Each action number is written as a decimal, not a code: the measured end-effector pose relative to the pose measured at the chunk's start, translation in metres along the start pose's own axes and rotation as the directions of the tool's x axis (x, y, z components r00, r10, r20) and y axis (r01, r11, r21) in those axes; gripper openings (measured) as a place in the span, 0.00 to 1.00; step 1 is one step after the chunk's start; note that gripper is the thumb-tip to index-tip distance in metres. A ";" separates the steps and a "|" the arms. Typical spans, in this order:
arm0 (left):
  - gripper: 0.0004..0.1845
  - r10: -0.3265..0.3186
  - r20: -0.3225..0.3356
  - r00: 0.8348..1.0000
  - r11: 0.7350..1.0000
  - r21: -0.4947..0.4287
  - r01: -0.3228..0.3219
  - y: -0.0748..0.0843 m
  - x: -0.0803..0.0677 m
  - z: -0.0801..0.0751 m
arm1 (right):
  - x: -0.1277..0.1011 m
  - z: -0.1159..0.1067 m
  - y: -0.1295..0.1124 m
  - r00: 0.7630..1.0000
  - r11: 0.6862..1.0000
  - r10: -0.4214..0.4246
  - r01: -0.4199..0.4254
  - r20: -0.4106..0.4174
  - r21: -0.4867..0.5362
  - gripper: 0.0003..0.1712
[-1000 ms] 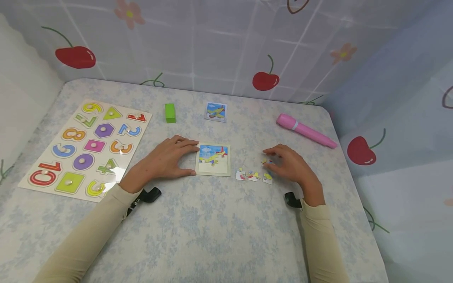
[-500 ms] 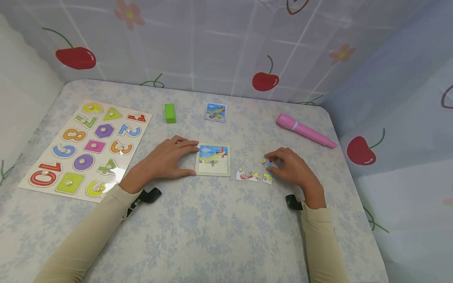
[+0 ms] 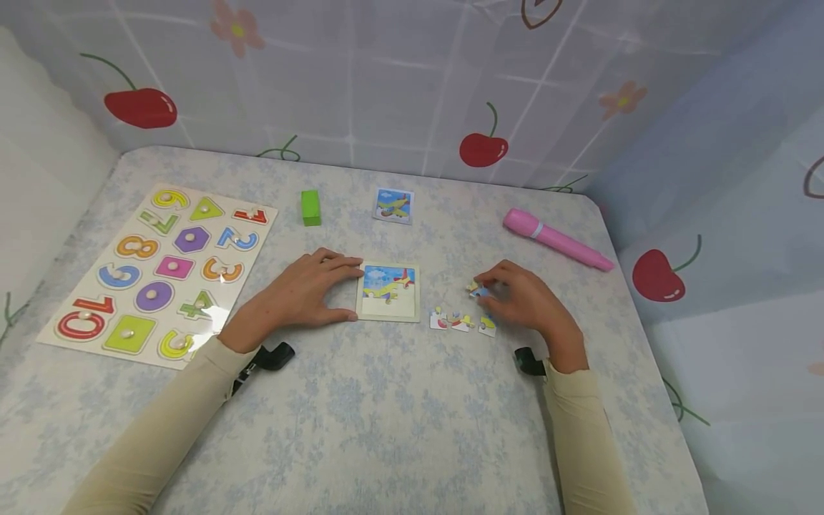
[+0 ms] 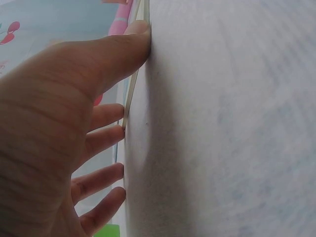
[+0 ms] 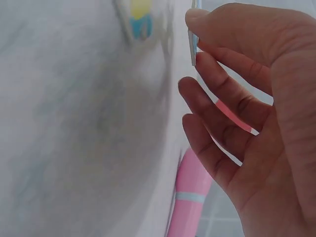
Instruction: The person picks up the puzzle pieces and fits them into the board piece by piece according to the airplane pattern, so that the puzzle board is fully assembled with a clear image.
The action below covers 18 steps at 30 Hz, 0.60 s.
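Note:
My left hand (image 3: 307, 287) lies beside a small jigsaw tray (image 3: 402, 309), its thumb and fingertips touching the left edge. In the tray, assembled pieces show blue sky and part of a yellow and red plane; the lower part is bare. My right hand (image 3: 528, 297) pinches a jigsaw piece (image 3: 478, 290) with blue and yellow print between thumb and fingers. The right wrist view shows that piece edge-on (image 5: 192, 47), lifted off the table. Just below lie several loose jigsaw pieces (image 3: 460, 321) in a row. In the left wrist view, the thumb (image 4: 140, 29) meets the tray's edge.
A number and shape peg board (image 3: 215, 247) lies at the left. Behind the tray are a green block (image 3: 310, 207) and a plane picture card (image 3: 393, 205). A pink pen-shaped toy (image 3: 556, 239) lies at the back right. Patterned curtains (image 3: 399, 79) border the table.
My right hand has gripped the jigsaw piece from above the loose row, lifted it and shifted slightly left. The left hand and tray stay in place.

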<state>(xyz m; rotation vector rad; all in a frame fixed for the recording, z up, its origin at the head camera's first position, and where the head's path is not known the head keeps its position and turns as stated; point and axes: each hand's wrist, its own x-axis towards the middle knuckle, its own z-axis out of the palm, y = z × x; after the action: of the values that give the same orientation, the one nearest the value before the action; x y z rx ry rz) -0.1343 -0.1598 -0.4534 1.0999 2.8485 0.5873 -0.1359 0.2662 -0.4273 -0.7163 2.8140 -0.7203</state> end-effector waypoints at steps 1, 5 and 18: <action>0.42 0.000 0.000 1.000 1.000 0.001 0.000 0.000 0.000 0.000 | 0.002 0.000 -0.002 1.000 1.000 -0.003 0.003 0.000 0.002 0.20; 0.42 -0.001 0.005 1.000 1.000 0.005 0.001 -0.001 0.000 0.000 | 0.008 -0.001 -0.008 1.000 1.000 -0.021 0.021 0.005 0.011 0.19; 0.42 0.007 -0.002 1.000 1.000 0.002 -0.007 -0.001 0.000 0.000 | 0.028 0.004 -0.026 0.998 0.998 -0.060 0.060 0.035 0.006 0.20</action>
<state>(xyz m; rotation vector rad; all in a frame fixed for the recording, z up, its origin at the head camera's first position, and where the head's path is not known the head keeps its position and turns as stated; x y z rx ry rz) -0.1352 -0.1600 -0.4542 1.1105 2.8484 0.5863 -0.1491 0.2309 -0.4194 -0.8077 2.7691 -0.7172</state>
